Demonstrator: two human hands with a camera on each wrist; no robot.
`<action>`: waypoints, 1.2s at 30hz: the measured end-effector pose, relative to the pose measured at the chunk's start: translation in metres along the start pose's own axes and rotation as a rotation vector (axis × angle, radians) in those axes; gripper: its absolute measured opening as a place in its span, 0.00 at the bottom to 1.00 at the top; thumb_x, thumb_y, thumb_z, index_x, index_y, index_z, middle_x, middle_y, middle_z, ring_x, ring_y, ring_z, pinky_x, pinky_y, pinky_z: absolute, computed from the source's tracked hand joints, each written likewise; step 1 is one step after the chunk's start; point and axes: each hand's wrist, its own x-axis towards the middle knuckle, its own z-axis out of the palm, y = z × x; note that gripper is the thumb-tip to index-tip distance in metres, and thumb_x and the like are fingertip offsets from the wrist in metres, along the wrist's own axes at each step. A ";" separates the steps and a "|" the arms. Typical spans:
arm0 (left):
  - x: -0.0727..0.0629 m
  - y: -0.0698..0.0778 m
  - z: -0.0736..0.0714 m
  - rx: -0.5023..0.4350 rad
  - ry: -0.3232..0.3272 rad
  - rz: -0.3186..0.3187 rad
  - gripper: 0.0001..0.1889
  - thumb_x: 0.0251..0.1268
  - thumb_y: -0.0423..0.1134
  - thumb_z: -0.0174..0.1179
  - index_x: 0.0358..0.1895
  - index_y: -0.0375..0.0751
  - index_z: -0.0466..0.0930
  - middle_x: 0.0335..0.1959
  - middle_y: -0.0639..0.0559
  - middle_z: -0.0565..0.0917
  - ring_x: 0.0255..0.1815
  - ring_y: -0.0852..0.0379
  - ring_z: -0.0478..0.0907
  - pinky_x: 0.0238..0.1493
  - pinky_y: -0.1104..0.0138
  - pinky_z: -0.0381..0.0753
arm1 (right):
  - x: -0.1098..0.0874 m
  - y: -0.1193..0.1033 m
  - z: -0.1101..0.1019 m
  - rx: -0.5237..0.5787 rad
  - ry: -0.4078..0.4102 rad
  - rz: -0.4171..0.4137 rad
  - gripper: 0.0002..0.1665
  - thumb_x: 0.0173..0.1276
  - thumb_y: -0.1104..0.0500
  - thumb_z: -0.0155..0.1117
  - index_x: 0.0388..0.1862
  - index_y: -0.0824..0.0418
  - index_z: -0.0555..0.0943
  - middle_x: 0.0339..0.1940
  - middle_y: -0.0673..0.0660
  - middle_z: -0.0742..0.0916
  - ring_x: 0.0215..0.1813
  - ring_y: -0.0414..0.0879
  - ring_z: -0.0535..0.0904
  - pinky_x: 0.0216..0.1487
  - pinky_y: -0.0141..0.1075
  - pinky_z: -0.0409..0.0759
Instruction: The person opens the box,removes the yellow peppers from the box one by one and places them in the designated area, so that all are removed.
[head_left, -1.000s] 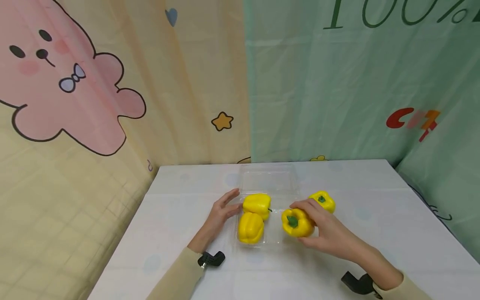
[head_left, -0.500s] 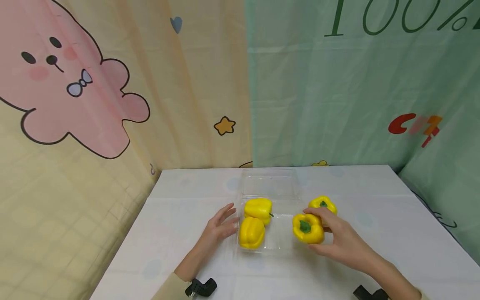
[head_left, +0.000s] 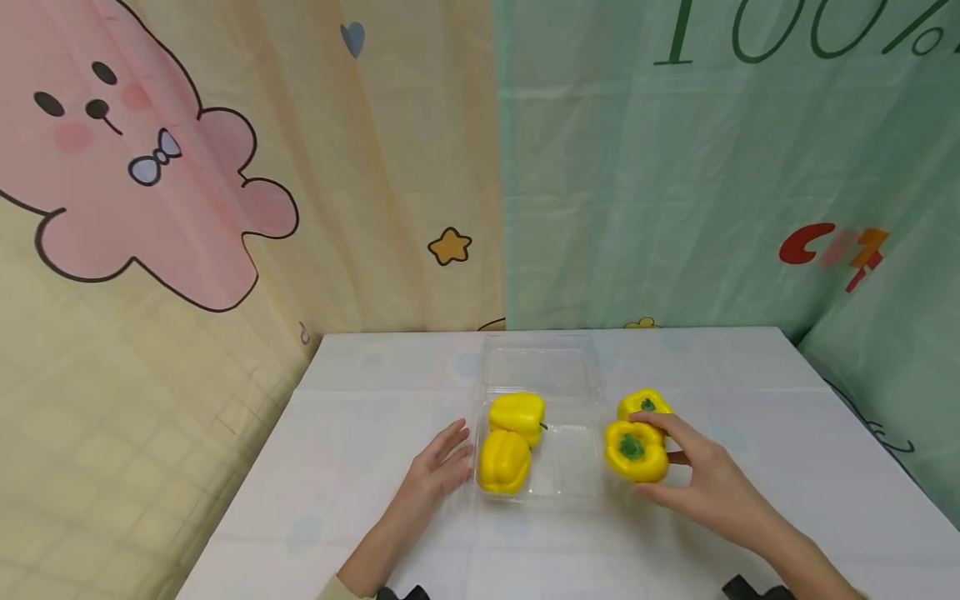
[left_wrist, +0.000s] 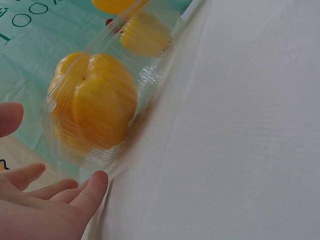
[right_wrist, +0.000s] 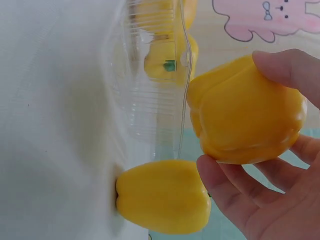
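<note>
Across the white table (head_left: 787,442) I watch the clear container (head_left: 567,454): just left of it, the left hand (head_left: 433,473), fingers loosely extended, holding nothing; just right, the right hand (head_left: 705,479) gripping a yellow pepper (right_wrist: 245,112), its green stem (head_left: 632,447) facing me.

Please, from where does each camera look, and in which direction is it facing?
Head: worn on the head, looking forward and down at the white table; left hand, right hand and forearms show.
Left wrist: worn there, tilted, looking across the clear container toward the green backdrop; only that hand shows.
Right wrist: worn there, sideways, looking past the held yellow pepper toward the pink animal print; only that hand shows.
Shared: both wrist views show the clear container, roughly from opposite sides.
</note>
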 end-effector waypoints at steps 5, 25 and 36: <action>0.000 0.000 0.002 -0.012 -0.012 -0.013 0.33 0.78 0.38 0.51 0.81 0.45 0.50 0.81 0.41 0.51 0.79 0.41 0.53 0.71 0.52 0.66 | -0.006 0.004 -0.004 -0.006 0.014 0.016 0.47 0.54 0.49 0.82 0.71 0.47 0.69 0.65 0.49 0.76 0.59 0.37 0.72 0.47 0.34 0.85; 0.001 -0.006 0.005 0.016 -0.065 -0.017 0.34 0.77 0.40 0.54 0.81 0.52 0.52 0.81 0.47 0.52 0.80 0.45 0.52 0.71 0.57 0.67 | -0.021 0.019 -0.007 0.014 0.010 0.074 0.46 0.54 0.50 0.82 0.70 0.42 0.69 0.59 0.46 0.73 0.55 0.35 0.70 0.42 0.32 0.85; 0.001 -0.005 0.006 0.000 -0.091 -0.014 0.37 0.75 0.40 0.57 0.82 0.51 0.50 0.81 0.47 0.51 0.80 0.45 0.52 0.72 0.58 0.64 | -0.029 0.031 -0.004 -0.008 -0.006 0.103 0.48 0.52 0.50 0.84 0.70 0.41 0.70 0.61 0.44 0.75 0.57 0.34 0.71 0.41 0.33 0.85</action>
